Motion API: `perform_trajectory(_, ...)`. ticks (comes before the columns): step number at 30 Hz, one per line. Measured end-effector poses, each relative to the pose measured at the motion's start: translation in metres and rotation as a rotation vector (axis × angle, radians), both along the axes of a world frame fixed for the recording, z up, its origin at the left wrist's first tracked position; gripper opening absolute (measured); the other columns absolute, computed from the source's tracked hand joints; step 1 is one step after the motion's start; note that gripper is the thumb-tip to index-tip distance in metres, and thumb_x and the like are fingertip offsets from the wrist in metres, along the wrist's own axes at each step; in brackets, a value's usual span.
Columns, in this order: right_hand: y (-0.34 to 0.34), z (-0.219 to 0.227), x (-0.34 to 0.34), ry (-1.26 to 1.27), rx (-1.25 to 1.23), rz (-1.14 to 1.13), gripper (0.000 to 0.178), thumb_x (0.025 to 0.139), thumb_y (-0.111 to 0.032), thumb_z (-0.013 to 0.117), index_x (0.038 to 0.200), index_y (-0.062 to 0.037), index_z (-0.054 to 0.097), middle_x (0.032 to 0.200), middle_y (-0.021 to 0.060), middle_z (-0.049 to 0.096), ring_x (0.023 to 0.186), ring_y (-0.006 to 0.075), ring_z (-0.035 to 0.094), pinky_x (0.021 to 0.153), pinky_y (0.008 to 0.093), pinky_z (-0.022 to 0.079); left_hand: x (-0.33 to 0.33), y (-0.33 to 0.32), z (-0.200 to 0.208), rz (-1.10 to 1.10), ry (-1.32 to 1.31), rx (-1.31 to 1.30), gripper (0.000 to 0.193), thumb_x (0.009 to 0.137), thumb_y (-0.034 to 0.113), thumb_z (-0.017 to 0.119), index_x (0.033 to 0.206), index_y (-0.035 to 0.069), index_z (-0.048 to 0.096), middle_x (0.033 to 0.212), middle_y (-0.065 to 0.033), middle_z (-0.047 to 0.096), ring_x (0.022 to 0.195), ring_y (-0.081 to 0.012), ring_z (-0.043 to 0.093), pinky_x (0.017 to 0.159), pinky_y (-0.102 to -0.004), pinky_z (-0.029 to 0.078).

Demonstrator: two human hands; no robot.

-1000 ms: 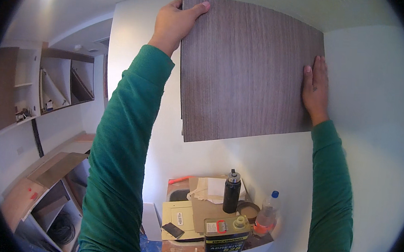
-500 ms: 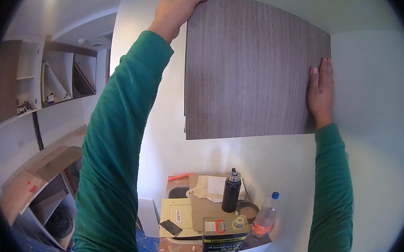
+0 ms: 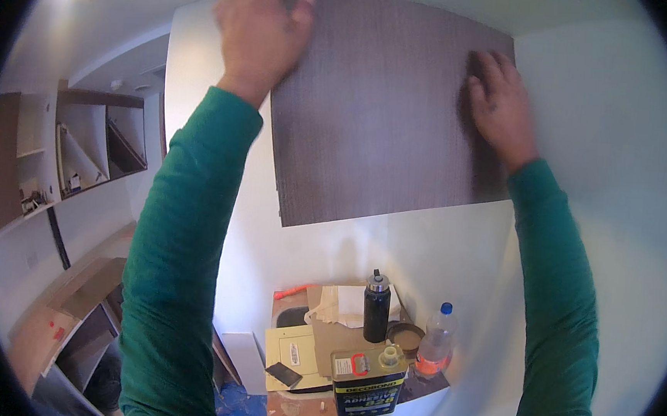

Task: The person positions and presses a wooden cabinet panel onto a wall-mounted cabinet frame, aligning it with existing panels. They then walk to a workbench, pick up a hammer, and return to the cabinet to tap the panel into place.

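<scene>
On the grey-brown rectangular wood-grain panel point(image 3: 379, 111), the left hand point(image 3: 260, 37) (blurred, grip unclear) was upper-left; the right hand point(image 3: 503, 108), unclenched, upper-right.

left hand point(image 3: 260, 40), right hand point(image 3: 504, 108), at brown panel point(image 3: 382, 115)

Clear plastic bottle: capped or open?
Capped: a blue cap covers the mouth of the clear plastic bottle; how tightly, I cannot tell.

Wood-grained matt panel point(image 3: 387, 111), green cloth sleeves point(image 3: 184, 236), clear plastic bottle point(image 3: 436, 339)
</scene>
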State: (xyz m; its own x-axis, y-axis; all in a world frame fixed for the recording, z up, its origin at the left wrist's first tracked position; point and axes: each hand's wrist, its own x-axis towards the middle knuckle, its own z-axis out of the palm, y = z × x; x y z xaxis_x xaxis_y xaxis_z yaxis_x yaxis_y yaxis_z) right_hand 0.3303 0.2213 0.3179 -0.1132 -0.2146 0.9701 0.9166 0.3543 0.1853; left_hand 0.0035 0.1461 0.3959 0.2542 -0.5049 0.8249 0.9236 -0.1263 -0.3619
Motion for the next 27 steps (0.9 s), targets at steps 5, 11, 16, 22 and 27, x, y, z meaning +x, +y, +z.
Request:
perform_trajectory(5,0.0,0.046,-0.042,-0.237,0.172,0.064,0.045,0.099,-0.038,0.047,0.136,-0.0139,0.053,0.136,0.0176,0.051,0.124,0.0362,0.049,0.106,0.045,0.039,0.036,0.013,-0.006,0.204,0.355,-0.123,0.037,0.088,0.025,0.058,0.122,0.009,0.062,0.12,-0.0137,0.06,0.115,-0.0317,0.055,0.101,-0.0451,0.041)
perform_trajectory(11,0.001,0.067,-0.072,-0.201,0.25,0.014,0.045,0.099,-0.041,0.046,0.136,-0.0161,0.054,0.134,0.0156,0.051,0.123,0.0348,0.048,0.106,0.0449,0.037,0.046,0.03,-0.002,0.227,0.363,-0.001,0.035,0.085,0.026,0.056,0.116,0.012,0.065,0.119,-0.0079,0.06,0.115,-0.0265,0.055,0.096,-0.0456,0.043)
perform_trajectory(16,0.019,0.069,-0.077,-0.154,0.319,0.089,0.042,0.097,-0.039,0.047,0.131,-0.0149,0.058,0.125,0.0153,0.056,0.118,0.0354,0.051,0.101,0.0496,0.04,0.065,0.024,-0.007,0.304,0.239,-0.117,0.042,0.086,0.021,0.053,0.127,0.014,0.06,0.126,-0.0109,0.057,0.119,-0.0309,0.053,0.099,-0.0477,0.043)
perform_trajectory(22,0.031,0.061,-0.029,-0.065,0.279,0.165,0.042,0.099,-0.033,0.048,0.132,-0.0091,0.056,0.126,0.017,0.055,0.116,0.0364,0.053,0.1,0.0431,0.043,0.089,0.041,0.009,0.287,0.463,-0.212,0.044,0.085,0.019,0.052,0.127,0.009,0.059,0.13,-0.0116,0.056,0.119,-0.0321,0.052,0.102,-0.0467,0.042)
perform_trajectory(27,0.044,0.062,0.006,0.009,0.276,0.128,0.037,0.098,-0.029,0.049,0.127,-0.0085,0.059,0.124,0.0164,0.058,0.113,0.0365,0.055,0.099,0.0449,0.044,0.127,0.059,0.015,0.283,0.538,-0.186,0.048,0.087,0.022,0.05,0.131,0.005,0.056,0.137,-0.0124,0.053,0.125,-0.0321,0.048,0.106,-0.0452,0.038)
